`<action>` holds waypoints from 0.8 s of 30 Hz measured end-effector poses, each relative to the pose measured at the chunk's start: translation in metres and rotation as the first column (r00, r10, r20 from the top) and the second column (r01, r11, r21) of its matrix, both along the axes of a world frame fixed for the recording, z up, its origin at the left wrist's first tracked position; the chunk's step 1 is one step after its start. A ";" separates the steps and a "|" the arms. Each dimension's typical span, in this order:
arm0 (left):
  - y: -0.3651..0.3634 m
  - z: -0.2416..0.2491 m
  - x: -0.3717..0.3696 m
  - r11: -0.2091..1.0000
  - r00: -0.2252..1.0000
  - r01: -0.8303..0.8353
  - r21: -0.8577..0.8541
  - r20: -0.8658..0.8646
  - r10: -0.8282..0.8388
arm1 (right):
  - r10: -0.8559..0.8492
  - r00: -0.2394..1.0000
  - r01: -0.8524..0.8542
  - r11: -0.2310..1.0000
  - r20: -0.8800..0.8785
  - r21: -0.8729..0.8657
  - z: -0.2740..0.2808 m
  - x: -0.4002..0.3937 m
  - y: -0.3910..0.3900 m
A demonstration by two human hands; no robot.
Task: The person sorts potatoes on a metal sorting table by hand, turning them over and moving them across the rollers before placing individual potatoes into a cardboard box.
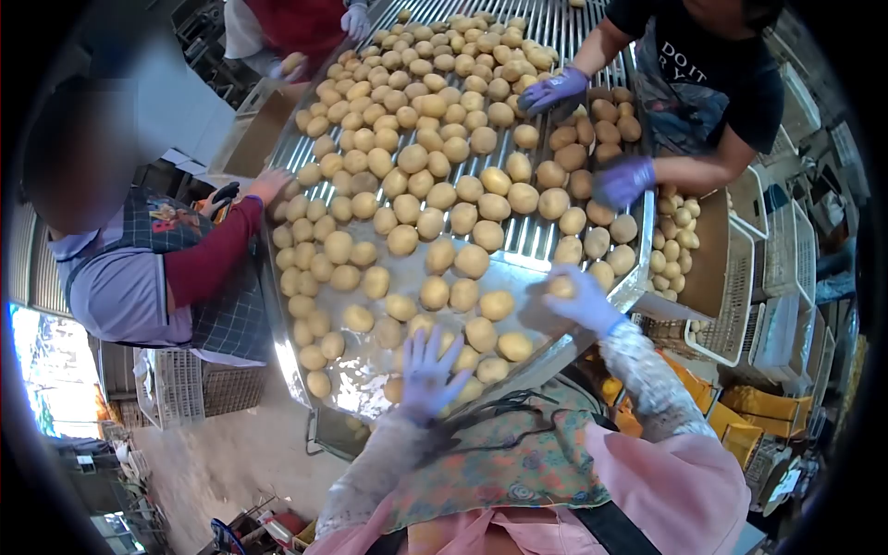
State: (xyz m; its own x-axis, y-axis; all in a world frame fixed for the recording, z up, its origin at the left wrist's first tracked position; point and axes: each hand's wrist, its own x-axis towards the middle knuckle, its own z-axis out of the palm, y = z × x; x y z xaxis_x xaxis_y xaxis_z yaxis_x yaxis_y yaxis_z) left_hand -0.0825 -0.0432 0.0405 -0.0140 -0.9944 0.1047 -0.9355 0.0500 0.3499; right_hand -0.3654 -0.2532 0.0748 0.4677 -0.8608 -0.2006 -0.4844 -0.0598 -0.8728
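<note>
Potatoes (435,176) crowd the metal sorting table (532,242) from its far end down to the near lip in front of me, so by the look of it most of the sorting is yet to do. My right hand (578,298), in a pale glove, is curled around one potato (559,286) at the table's near right corner, lifted just clear of the rest. My left hand (427,370) lies flat with fingers spread on the potatoes at the table's near edge, gripping nothing. To the right of the table a box (708,254) already holds a small pile of picked potatoes, a sign that some have been pulled off. Across the table's right side a co-worker's purple-gloved hands (553,91) rest among darker potatoes; at its left side another person's hand (268,183) touches the rim.
</note>
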 end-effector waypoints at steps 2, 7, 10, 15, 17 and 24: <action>0.033 -0.006 0.031 0.994 0.985 0.105 0.009 0.137 -0.105 | -0.200 0.954 0.210 0.978 0.225 -0.019 0.015 -0.056 0.009; 0.048 -0.027 0.091 0.812 0.810 -0.573 -0.107 0.080 0.582 | -0.172 0.977 0.101 0.894 0.125 0.437 0.024 -0.250 0.048; 0.004 -0.029 0.064 0.775 0.734 -0.632 -0.013 0.312 0.603 | 0.262 0.675 -0.215 0.964 -0.690 0.157 0.029 -0.246 0.068; -0.035 -0.041 -0.010 0.827 0.766 -0.559 -0.064 0.343 0.544 | -0.080 0.989 0.060 0.985 -0.126 -0.160 0.043 -0.101 0.029; -0.008 -0.029 -0.011 0.977 0.980 -0.188 -0.098 0.047 0.193 | 0.016 0.905 -0.303 0.724 -0.425 -0.619 0.020 -0.066 0.009; 0.137 0.021 0.043 0.964 0.960 -0.234 0.126 0.187 0.209 | 0.480 0.754 -0.656 0.592 -0.449 -0.468 -0.030 0.066 0.058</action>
